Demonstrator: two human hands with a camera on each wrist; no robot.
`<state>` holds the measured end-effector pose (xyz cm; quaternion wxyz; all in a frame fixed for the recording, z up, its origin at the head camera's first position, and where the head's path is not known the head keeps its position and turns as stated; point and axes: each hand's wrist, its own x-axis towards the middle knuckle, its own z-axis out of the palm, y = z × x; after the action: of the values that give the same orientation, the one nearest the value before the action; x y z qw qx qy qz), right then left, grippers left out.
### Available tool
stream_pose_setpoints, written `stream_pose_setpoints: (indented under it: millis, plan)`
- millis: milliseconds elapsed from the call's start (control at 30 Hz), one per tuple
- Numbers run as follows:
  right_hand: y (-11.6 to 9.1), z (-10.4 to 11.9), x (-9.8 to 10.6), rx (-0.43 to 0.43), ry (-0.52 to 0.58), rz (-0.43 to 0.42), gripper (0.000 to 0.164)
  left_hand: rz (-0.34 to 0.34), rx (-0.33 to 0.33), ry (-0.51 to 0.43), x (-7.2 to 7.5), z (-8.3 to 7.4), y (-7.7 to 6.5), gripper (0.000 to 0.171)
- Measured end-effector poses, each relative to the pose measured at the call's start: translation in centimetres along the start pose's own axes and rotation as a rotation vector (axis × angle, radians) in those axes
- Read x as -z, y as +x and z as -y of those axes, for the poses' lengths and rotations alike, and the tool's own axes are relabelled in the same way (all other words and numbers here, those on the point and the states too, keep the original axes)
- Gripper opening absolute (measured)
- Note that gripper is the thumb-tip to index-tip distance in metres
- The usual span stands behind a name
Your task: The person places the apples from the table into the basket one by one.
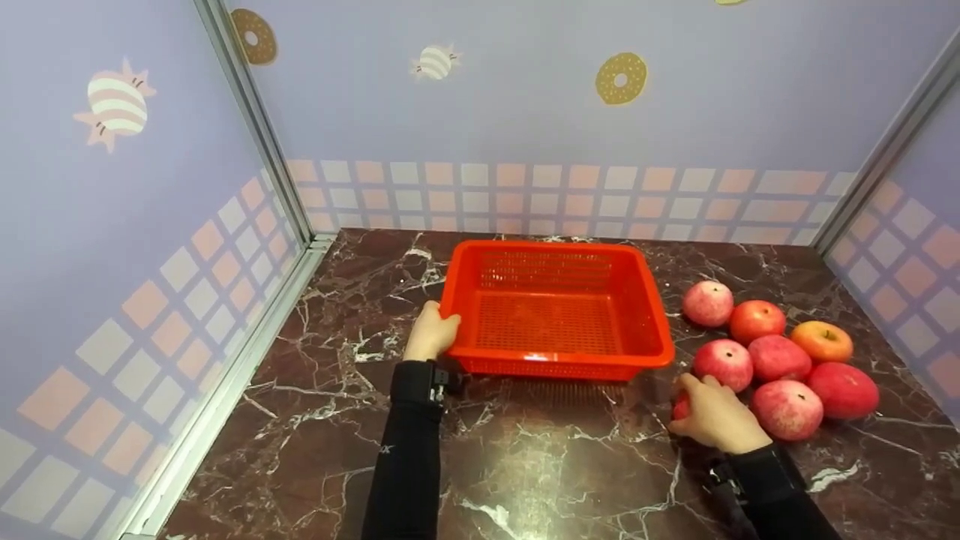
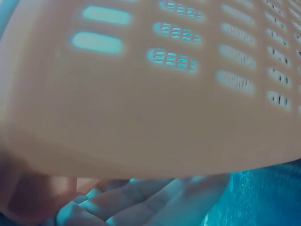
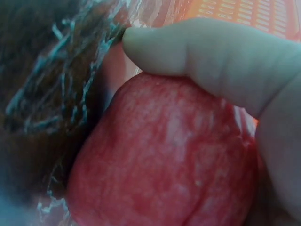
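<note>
The basket (image 1: pixel 544 322) was moulded plastic: glossy along the rim, smooth on the solid wall areas, slotted elsewhere. The tabletop (image 1: pixel 536 450) presented a polished, marble-like face with pale veining and reflected light as a bright patch. The gripped fruit (image 3: pixel 164 155) had a mottled skin with a low sheen and, as far as the blurred right wrist view allowed, shallow dents. Among the loose fruits, the yellow-orange fruit (image 1: pixel 823 341) was smooth and shiny. The wall panel (image 1: pixel 525 124) was smooth and matt. The corner post (image 1: pixel 253 112) was grey metal. The sleeves (image 1: pixel 403 465) were matt black cloth.
</note>
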<state>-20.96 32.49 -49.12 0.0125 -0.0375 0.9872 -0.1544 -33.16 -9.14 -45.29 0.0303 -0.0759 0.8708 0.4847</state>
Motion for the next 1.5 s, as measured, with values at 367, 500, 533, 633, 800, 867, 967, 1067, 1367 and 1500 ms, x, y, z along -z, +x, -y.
stream_pose_setpoints:
  millis: [367,500,533,633,800,867,967,1067,1367,1500]
  plan:
    - [-0.1,0.0,-0.1,0.016,0.012,-0.021,0.052,0.038,-0.022,-0.262,-0.5,0.3,1.1,0.071]
    - [-0.1,0.0,-0.1,0.019,0.009,-0.023,0.052,0.057,-0.034,-0.295,-0.5,0.3,1.1,0.079]
    - [-0.1,0.0,0.0,0.02,0.009,-0.024,0.052,0.061,-0.04,-0.298,-0.5,0.3,1.1,0.079]
    - [-0.1,-0.1,0.0,0.032,0.014,-0.032,0.05,0.067,-0.059,-0.306,-0.4,0.3,1.1,0.078]
    - [-0.1,-0.2,0.3,0.057,0.04,-0.061,0.046,0.062,-0.083,-0.315,-0.5,0.3,1.1,0.078]
    - [0.0,0.0,0.6,0.067,0.051,-0.074,0.045,0.059,-0.087,-0.32,-0.6,0.4,1.1,0.079]
    - [0.1,0.3,1.4,0.089,0.075,-0.099,0.043,0.062,-0.094,-0.325,-0.7,0.5,1.2,0.079]
    - [0.3,0.7,2.6,0.106,0.109,-0.128,0.042,0.065,-0.101,-0.321,-0.7,0.5,1.2,0.079]
    - [1.6,2.6,6.4,0.105,0.196,-0.295,0.042,0.044,-0.113,-0.297,-0.5,0.4,0.9,0.079]
    - [2.4,4.2,6.8,0.129,0.244,-0.359,0.044,0.046,-0.109,-0.299,-0.6,0.5,1.0,0.079]
